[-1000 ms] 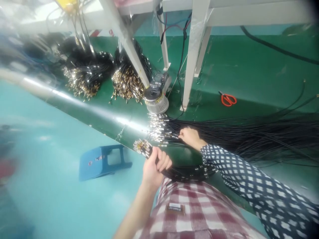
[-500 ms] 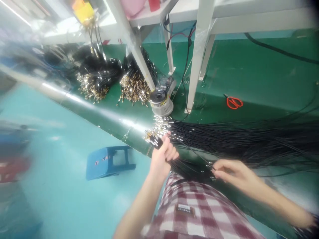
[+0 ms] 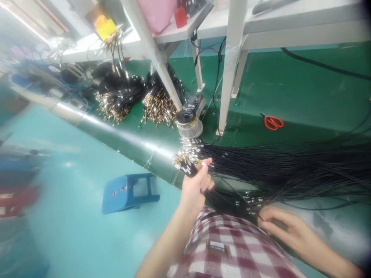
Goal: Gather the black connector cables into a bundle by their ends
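My left hand (image 3: 198, 185) is closed round a bundle of black cables (image 3: 188, 168), whose metal-tipped ends stick out past the thumb. One black cable (image 3: 232, 183) runs from near the left thumb to my right hand (image 3: 278, 222), which pinches it between thumb and fingers. A wide spread of black cables (image 3: 290, 166) lies on the green bench top beyond both hands, its silvery ends (image 3: 191, 146) just past the left hand. More metal cable ends (image 3: 252, 202) lie close to the right fingers.
A grey round device (image 3: 189, 123) stands beside a white table leg. Two heaps of coiled cables (image 3: 158, 106) (image 3: 114, 104) sit farther left. Red-handled snips (image 3: 272, 121) lie at the back right. A blue stool (image 3: 127, 193) is on the floor below the bench edge.
My right hand has moved right and toward my body along the cable, uncovering more metal ends. My left hand keeps hold of its bundle, and the whole view has shifted slightly.
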A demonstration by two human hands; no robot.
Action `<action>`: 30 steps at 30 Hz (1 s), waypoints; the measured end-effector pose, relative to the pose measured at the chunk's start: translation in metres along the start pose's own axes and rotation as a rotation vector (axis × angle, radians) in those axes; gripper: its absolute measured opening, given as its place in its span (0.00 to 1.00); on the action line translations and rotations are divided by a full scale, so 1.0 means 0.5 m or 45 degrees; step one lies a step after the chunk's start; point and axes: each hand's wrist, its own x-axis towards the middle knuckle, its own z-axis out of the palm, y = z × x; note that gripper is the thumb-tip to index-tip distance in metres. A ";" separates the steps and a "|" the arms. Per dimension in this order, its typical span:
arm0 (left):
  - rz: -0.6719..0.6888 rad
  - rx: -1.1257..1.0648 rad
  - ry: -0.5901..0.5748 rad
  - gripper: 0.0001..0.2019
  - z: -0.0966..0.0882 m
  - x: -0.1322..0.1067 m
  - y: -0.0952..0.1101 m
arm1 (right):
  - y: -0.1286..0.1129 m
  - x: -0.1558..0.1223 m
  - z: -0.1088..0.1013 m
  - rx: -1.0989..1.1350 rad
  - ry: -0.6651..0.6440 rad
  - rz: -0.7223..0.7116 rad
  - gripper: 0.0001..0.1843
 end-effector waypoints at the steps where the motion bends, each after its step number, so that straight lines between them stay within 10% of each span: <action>1: -0.005 0.007 -0.007 0.17 0.001 -0.001 -0.001 | 0.000 0.001 0.001 0.000 0.008 -0.009 0.16; 21: -0.028 -0.019 0.047 0.14 -0.019 0.011 -0.013 | 0.032 -0.031 0.017 -0.060 0.048 -0.065 0.13; 30: -0.044 -0.031 -0.015 0.17 -0.020 0.011 -0.011 | 0.000 0.040 0.035 -0.044 0.128 -0.182 0.13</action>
